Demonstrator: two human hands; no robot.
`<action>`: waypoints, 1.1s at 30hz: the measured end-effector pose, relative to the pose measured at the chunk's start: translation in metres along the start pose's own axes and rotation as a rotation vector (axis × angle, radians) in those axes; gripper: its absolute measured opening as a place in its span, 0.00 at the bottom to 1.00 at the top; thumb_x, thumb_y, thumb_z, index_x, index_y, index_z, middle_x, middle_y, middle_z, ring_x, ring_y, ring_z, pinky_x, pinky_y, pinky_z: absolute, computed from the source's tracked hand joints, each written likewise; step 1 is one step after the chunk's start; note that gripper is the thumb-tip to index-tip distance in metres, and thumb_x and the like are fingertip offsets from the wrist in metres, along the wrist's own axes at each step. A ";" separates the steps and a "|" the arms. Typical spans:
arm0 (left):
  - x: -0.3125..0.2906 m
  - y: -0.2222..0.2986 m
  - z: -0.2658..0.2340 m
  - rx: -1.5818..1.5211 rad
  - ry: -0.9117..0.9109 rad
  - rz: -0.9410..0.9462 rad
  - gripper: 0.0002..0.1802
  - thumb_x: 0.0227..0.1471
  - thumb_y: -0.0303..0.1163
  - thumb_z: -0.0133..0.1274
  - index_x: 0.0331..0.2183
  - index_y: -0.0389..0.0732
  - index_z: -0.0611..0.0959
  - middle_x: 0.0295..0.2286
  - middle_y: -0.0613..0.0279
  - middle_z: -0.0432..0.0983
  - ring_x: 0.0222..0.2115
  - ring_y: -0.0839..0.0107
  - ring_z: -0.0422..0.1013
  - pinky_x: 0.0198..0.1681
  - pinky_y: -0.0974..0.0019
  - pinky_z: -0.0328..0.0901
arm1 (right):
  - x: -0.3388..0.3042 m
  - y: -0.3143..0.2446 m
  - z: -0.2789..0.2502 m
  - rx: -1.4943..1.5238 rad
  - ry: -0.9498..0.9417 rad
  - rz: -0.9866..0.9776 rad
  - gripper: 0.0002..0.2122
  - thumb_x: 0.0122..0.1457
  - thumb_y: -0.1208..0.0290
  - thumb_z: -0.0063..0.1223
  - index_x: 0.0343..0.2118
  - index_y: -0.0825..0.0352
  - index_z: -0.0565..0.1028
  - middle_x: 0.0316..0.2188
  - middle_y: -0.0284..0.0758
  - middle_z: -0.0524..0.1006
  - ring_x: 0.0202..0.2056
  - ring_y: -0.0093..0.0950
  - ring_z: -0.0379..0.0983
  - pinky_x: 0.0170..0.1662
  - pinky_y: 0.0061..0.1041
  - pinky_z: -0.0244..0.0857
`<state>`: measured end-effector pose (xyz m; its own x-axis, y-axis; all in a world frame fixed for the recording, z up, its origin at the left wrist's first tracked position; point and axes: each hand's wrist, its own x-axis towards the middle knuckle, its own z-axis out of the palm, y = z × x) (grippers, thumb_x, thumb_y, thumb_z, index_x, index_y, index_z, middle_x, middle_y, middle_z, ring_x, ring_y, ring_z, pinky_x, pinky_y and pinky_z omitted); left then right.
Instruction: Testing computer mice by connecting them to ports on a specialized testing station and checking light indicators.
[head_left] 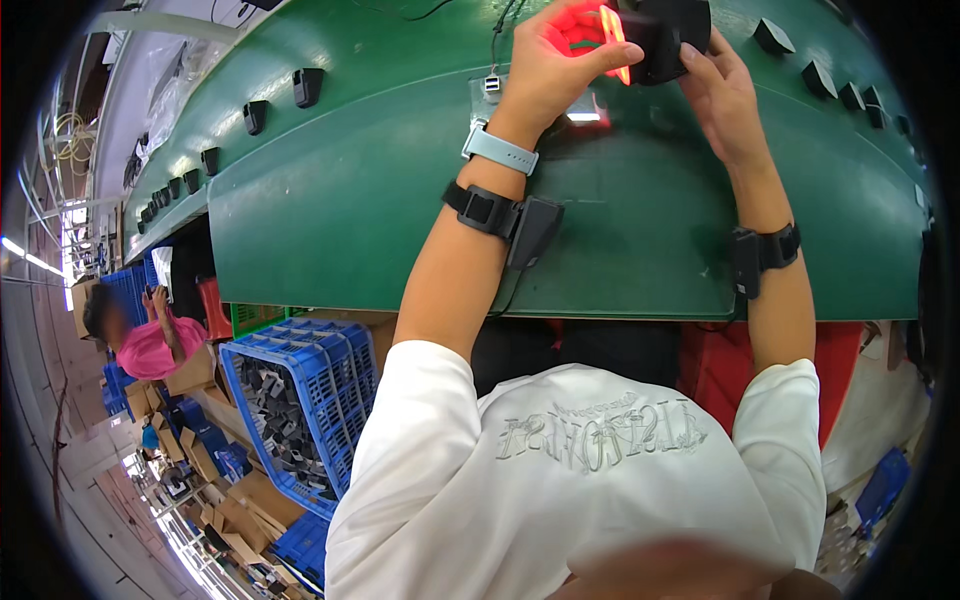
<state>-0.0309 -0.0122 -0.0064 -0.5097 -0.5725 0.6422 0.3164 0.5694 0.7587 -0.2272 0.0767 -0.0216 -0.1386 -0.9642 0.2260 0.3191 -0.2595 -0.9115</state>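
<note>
Over the far part of the green worktable, both hands hold a black boxy device. A flat panel on its left side glows bright red. My left hand is closed on the lit end, its thumb laid across the panel and the fingers behind in red glare. From the other side my right hand grips the black body between thumb and fingers; some fingers are hidden behind it. A small white USB plug block with a cable lies left of my left wrist.
Similar black units stand in a row at left and at far right. Below the table's left edge is a blue crate full of black parts. A person in pink is beyond it, near cardboard boxes. Something red shows under the table.
</note>
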 end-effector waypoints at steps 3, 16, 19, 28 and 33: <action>-0.001 0.003 0.003 -0.316 0.048 -0.430 0.19 0.57 0.25 0.59 0.50 0.32 0.75 0.33 0.60 0.78 0.33 0.70 0.76 0.39 0.67 0.72 | -0.001 0.003 -0.002 -0.036 0.097 0.015 0.21 0.67 0.71 0.50 0.60 0.74 0.65 0.54 0.38 0.74 0.55 0.27 0.71 0.61 0.29 0.61; -0.003 0.008 -0.003 -0.395 -0.094 -0.531 0.31 0.45 0.12 0.61 0.53 0.30 0.72 0.42 0.58 0.77 0.41 0.71 0.76 0.46 0.69 0.73 | -0.018 -0.016 0.026 -0.800 0.135 -0.546 0.33 0.47 0.74 0.70 0.58 0.72 0.69 0.53 0.39 0.73 0.54 0.30 0.70 0.61 0.28 0.61; -0.007 0.007 -0.005 -0.478 -0.082 -0.560 0.28 0.45 0.12 0.62 0.50 0.30 0.73 0.41 0.58 0.78 0.39 0.72 0.76 0.45 0.68 0.73 | -0.019 -0.019 0.029 -0.832 0.148 -0.577 0.33 0.45 0.72 0.72 0.57 0.70 0.71 0.52 0.40 0.75 0.53 0.31 0.72 0.58 0.29 0.63; -0.008 0.000 -0.006 -0.343 -0.138 -0.671 0.25 0.42 0.16 0.67 0.43 0.30 0.76 0.39 0.55 0.78 0.35 0.73 0.76 0.40 0.71 0.73 | -0.018 -0.030 0.037 -0.912 0.155 -0.684 0.33 0.41 0.68 0.74 0.54 0.68 0.73 0.48 0.39 0.77 0.49 0.35 0.75 0.54 0.30 0.67; -0.007 0.008 -0.003 -0.372 -0.094 -0.583 0.29 0.40 0.17 0.70 0.45 0.29 0.75 0.37 0.59 0.77 0.38 0.71 0.76 0.40 0.70 0.74 | -0.020 -0.026 0.031 -0.870 0.172 -0.622 0.33 0.42 0.68 0.74 0.54 0.68 0.73 0.48 0.39 0.77 0.48 0.33 0.75 0.54 0.29 0.67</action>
<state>-0.0226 -0.0058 -0.0047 -0.7411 -0.6607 0.1193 0.2145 -0.0647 0.9746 -0.2036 0.1014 0.0084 -0.1979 -0.6385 0.7438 -0.6176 -0.5080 -0.6004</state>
